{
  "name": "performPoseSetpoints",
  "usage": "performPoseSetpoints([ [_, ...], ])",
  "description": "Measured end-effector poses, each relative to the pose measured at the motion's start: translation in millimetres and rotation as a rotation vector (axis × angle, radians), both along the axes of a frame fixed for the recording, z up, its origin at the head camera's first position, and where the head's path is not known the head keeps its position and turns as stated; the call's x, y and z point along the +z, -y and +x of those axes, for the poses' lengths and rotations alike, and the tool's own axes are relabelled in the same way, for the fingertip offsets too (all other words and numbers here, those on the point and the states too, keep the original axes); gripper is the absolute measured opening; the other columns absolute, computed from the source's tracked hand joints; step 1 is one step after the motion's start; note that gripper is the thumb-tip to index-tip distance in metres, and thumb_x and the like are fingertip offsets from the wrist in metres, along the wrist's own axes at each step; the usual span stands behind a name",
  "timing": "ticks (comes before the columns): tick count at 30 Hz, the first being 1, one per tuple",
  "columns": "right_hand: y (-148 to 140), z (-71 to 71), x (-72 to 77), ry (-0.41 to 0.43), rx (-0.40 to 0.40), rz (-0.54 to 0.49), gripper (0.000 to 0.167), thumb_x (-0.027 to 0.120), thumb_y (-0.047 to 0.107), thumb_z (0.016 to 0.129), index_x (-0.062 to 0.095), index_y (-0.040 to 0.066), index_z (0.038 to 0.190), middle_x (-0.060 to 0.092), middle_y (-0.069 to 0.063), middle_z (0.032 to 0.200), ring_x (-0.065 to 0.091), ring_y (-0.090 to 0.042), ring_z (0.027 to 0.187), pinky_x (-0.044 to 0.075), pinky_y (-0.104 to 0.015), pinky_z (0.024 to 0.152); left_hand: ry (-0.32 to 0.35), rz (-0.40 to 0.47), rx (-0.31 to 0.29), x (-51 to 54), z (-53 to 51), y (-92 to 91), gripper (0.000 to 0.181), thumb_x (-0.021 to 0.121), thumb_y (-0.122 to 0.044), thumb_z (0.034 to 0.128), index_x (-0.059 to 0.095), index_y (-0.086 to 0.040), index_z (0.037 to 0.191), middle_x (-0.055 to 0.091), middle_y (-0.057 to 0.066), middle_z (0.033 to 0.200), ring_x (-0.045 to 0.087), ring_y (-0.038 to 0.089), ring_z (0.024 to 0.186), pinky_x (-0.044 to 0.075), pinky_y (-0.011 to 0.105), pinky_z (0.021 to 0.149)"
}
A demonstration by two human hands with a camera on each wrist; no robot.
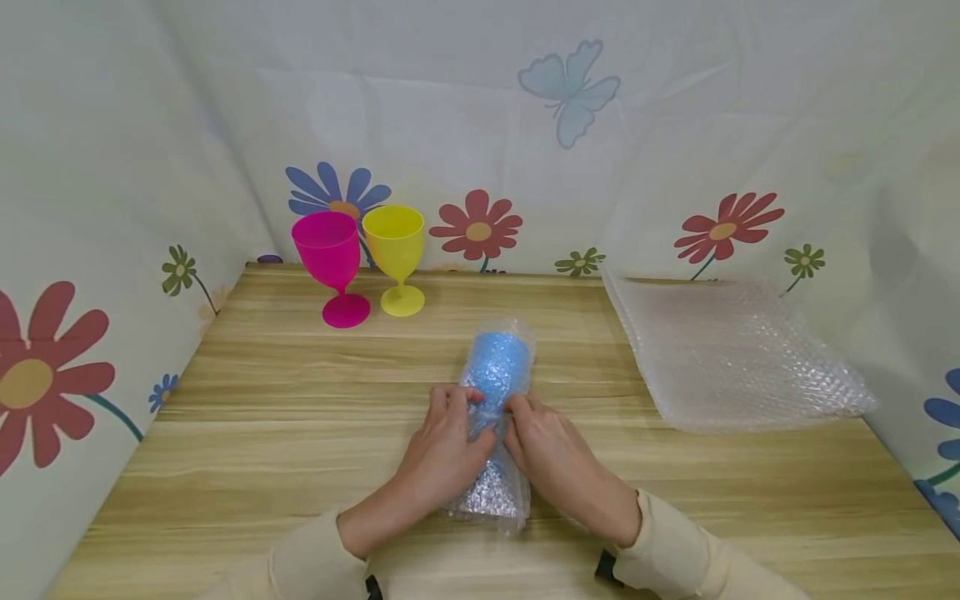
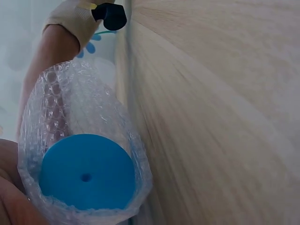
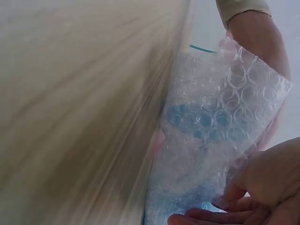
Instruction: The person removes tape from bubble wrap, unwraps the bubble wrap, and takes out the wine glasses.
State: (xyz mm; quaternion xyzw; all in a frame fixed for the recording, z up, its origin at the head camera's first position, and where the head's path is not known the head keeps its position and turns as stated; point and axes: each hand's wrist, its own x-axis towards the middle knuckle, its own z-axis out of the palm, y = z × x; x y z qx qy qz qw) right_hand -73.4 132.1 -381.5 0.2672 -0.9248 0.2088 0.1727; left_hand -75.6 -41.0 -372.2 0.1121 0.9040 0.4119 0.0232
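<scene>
A blue goblet [image 1: 498, 362] lies on its side in a roll of clear bubble wrap [image 1: 491, 497], its bowl pointing away from me. The left hand [image 1: 444, 442] holds the roll from the left, thumb and fingers curled over its middle. From the other side the right hand [image 1: 553, 454] pinches the wrap near the goblet's stem. In the left wrist view the goblet's round blue base [image 2: 86, 171] shows inside the open near end of the wrap [image 2: 93, 101]. Through the bubbles, the right wrist view shows the base only blurred.
A pink goblet [image 1: 330, 250] and a yellow goblet [image 1: 395, 242] stand upright at the back left of the wooden table [image 1: 285, 417]. At the right lies a flat sheet of bubble wrap [image 1: 727, 358]. Flower-printed cloth [image 1: 420, 108] hangs around the table's back and sides.
</scene>
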Motion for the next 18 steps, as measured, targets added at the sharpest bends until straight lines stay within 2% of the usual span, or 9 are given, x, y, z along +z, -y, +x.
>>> performPoseSetpoints([
  [6, -3.2, -2.2, -0.7, 0.115, 0.004, -0.085, 0.025, 0.067, -0.011, 0.087, 0.063, -0.006, 0.111, 0.070, -0.021, 0.104, 0.072, -0.031, 0.090, 0.062, -0.036, 0.073, -0.003, -0.027, -0.016, 0.7, -1.0, 0.4, 0.040, 0.062, -0.009, 0.0952, 0.051, -0.003, 0.134, 0.043, 0.019, 0.130, 0.052, 0.020, 0.073, 0.046, 0.033, 0.054],
  [10, -5.8, -5.9, -0.7, 0.170, 0.019, -0.167, 0.026, 0.061, -0.017, 0.085, 0.065, -0.006, 0.109, 0.070, -0.019, 0.104, 0.071, -0.031, 0.098, 0.061, -0.038, 0.082, -0.029, -0.071, -0.044, 4.3, -2.6, 1.9, 0.056, 0.062, -0.005, 0.0931, 0.044, -0.008, 0.146, 0.044, 0.023, 0.135, 0.055, 0.024, 0.081, 0.045, 0.034, 0.056],
  [12, -7.5, -7.5, -0.7, 0.181, 0.031, -0.211, 0.029, 0.059, -0.020, 0.082, 0.065, -0.007, 0.107, 0.070, -0.019, 0.103, 0.071, -0.031, 0.098, 0.060, -0.040, 0.085, -0.046, -0.106, -0.061, 6.1, -4.0, 2.5, 0.067, 0.064, -0.004, 0.0914, 0.040, -0.013, 0.154, 0.038, 0.028, 0.146, 0.060, 0.030, 0.093, 0.047, 0.035, 0.056],
  [14, -9.6, -8.9, -0.7, 0.204, 0.039, -0.262, 0.033, 0.057, -0.022, 0.080, 0.065, -0.007, 0.107, 0.070, -0.019, 0.102, 0.071, -0.031, 0.097, 0.059, -0.040, 0.086, -0.052, -0.142, -0.079, 7.9, -5.1, 3.2, 0.074, 0.065, -0.003, 0.0900, 0.039, -0.020, 0.158, 0.026, 0.031, 0.158, 0.059, 0.041, 0.116, 0.049, 0.037, 0.056],
  [16, -12.3, -9.2, -0.2, 0.239, 0.041, -0.315, 0.034, 0.056, -0.024, 0.079, 0.065, -0.007, 0.108, 0.071, -0.019, 0.102, 0.071, -0.030, 0.095, 0.060, -0.037, 0.083, -0.064, -0.182, -0.099, 9.8, -6.2, 3.9, 0.077, 0.066, -0.001, 0.0890, 0.042, -0.024, 0.158, 0.014, 0.030, 0.165, 0.047, 0.050, 0.134, 0.055, 0.045, 0.060],
  [18, -15.3, -9.2, 0.1, 0.280, 0.039, -0.358, 0.035, 0.054, -0.024, 0.080, 0.065, -0.007, 0.109, 0.070, -0.019, 0.103, 0.071, -0.029, 0.093, 0.060, -0.034, 0.080, -0.076, -0.220, -0.120, 11.7, -7.1, 4.4, 0.076, 0.067, -0.001, 0.0890, 0.044, -0.026, 0.157, 0.007, 0.027, 0.168, 0.033, 0.056, 0.143, 0.057, 0.055, 0.067],
])
